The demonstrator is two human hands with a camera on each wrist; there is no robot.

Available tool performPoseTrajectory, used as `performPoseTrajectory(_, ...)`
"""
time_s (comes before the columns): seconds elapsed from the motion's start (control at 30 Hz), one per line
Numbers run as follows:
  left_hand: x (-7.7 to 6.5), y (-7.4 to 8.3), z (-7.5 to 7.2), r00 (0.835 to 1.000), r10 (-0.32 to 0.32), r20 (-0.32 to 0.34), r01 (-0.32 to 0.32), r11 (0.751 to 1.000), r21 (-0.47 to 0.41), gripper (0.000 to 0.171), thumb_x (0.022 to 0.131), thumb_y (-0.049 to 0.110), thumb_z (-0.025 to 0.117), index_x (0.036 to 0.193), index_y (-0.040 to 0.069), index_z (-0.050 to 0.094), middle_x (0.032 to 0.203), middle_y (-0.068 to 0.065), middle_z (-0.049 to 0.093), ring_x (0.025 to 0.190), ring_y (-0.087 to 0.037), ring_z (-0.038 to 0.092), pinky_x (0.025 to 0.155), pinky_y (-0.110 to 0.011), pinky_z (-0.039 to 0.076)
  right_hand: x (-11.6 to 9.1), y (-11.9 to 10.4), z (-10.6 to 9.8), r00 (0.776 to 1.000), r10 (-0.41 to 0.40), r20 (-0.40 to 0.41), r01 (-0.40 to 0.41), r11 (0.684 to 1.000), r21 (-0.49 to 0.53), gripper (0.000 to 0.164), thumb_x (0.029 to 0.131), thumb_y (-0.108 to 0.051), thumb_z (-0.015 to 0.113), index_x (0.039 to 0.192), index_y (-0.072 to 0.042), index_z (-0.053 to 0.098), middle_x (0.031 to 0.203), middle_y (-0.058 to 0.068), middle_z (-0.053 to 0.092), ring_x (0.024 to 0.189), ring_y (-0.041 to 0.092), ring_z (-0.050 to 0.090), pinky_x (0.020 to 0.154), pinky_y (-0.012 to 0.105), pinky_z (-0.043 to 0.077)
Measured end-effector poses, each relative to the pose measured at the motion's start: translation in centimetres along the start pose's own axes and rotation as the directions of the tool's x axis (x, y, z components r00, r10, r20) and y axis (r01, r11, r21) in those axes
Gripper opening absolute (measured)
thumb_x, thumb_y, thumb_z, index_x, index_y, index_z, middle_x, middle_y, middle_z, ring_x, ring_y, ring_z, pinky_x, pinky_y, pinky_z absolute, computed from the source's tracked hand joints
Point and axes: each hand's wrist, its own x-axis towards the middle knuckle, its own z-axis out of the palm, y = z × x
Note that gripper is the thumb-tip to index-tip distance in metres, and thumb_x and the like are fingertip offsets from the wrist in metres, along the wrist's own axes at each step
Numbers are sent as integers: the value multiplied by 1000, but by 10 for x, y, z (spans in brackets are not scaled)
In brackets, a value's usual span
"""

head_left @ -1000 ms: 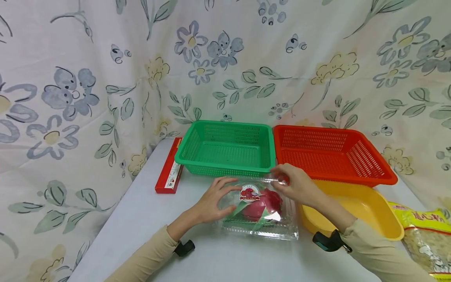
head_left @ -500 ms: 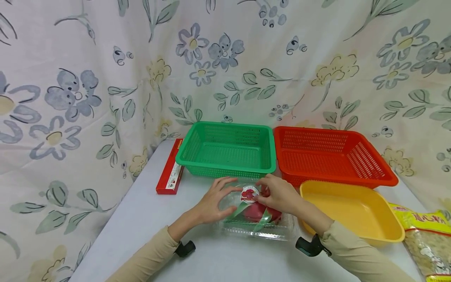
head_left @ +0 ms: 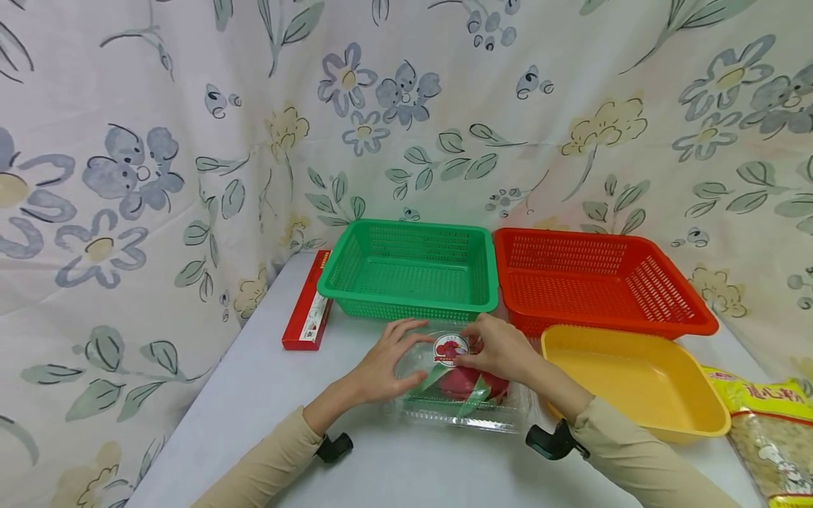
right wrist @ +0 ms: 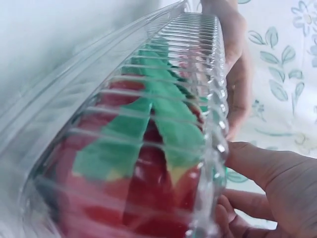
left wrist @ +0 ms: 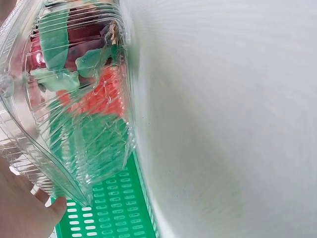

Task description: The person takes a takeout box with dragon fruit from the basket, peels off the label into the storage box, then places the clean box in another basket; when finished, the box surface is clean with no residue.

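In the head view, a clear plastic clamshell box lies on the white table. Inside it, a red item with green strips shows through, resembling a dragon fruit. A round label sits on the lid. My left hand rests at the box's left end, fingers and thumb spread over the lid. My right hand reaches in from the right, its curled fingers and thumb at the label's right edge. In the right wrist view, the thumb touches the lid's top; whether the fingertips pinch the label is unclear.
Behind the box stand a green basket and a red basket. A yellow tray is on the right beside a yellow-labelled bag. A long red box lies left of the green basket. A floral curtain hangs behind.
My right hand has moved left from the box's upper right corner to the label on the lid, then stayed there. My left hand has hardly moved.
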Motion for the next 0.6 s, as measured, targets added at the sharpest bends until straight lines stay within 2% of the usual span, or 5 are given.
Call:
performPoseTrajectory(0.17, 0, 0, 0, 1000, -2, -1, 2, 1000, 3, 50, 88, 30, 67, 135, 17, 56, 155, -3, 35, 141, -26, 25, 106, -58, 34, 3, 1, -1, 1000, 24, 20, -26, 996, 82, 37, 75, -27, 87, 101, -5, 72, 81, 0, 64, 73, 13, 58, 61, 25, 50)
performPoseTrajectory(0.27, 0, 0, 0, 1000, -3, 1, 3, 1000, 8, 51, 88, 32, 66, 135, 17, 56, 155, -2, 35, 141, -26, 25, 106, -58, 34, 3, 2, 0, 999, 42, 15, -44, 992, 116, 30, 78, -23, 84, 99, -7, 69, 81, -1, 65, 73, 13, 60, 63, 27, 52)
performPoseTrajectory(0.43, 0, 0, 0, 1000, 1, -4, -1, 1000, 9, 51, 88, 30, 67, 135, 13, 56, 154, -4, 36, 141, -27, 26, 106, -58, 34, 2, 3, 4, 998, 54, -33, -50, 991, 128, 8, 86, -12, 75, 91, -10, 68, 84, -1, 65, 74, 14, 61, 64, 29, 52)
performPoseTrajectory(0.6, 0, -1, 0, 1000, -2, 0, 2, 1000, 18, 52, 88, 31, 66, 136, 12, 55, 154, -4, 36, 141, -26, 26, 107, -57, 33, 2, 2, 7, 998, 31, -55, -25, 995, 100, 6, 88, -8, 70, 88, -11, 65, 86, 0, 62, 76, 15, 60, 64, 31, 50)
